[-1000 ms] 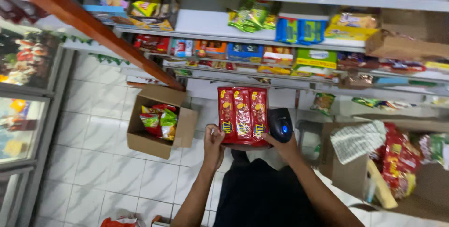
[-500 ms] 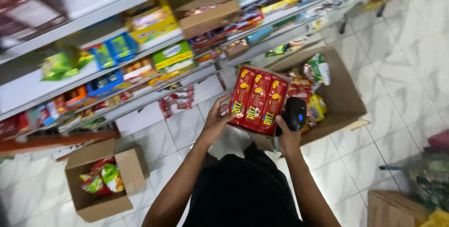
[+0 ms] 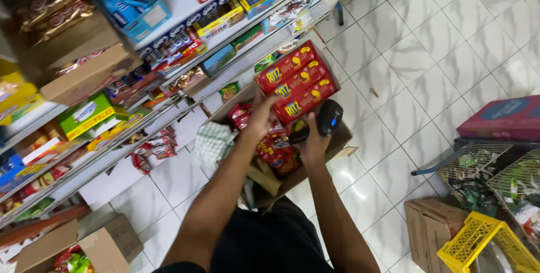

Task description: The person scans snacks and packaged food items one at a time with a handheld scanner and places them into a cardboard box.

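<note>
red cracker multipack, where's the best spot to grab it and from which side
Probably by its two short ends, one hand from each side. The red rectangular pack of three cracker boxes is long, flat and tilted, so one end grip, as the left hand has now, could let it sag. The right hand holds a black scanner.

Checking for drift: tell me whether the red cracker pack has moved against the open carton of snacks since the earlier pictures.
Yes. The cracker pack, in the left hand, started beside the small carton by the shelves and now sits over the larger open carton further along.

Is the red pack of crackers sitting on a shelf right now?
No, the red pack of crackers is held up by the left hand above an open cardboard box, clear of the shelves.
</note>
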